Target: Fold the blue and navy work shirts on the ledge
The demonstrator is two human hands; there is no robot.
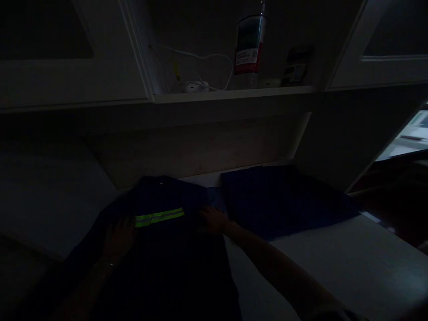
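A dark blue work jacket (167,249) lies spread out on a white surface, its collar toward the wall. Across its chest runs a yellow-green and grey reflective strip (159,217). My left hand (119,236) rests on the jacket at the left end of the strip, fingers spread out. On the jacket's right side, near the shoulder, lies my right hand (214,219), its fingers stretched over the cloth; their tips are dim. The jacket's lower part fades into darkness.
To the right, another dark blue garment (267,200) lies on the white tabletop (321,258). Above hangs an open cabinet shelf (234,94) with a labelled bottle (248,47), a dark jar (296,67) and a white cable (210,55). A bright window (409,136) shows at far right.
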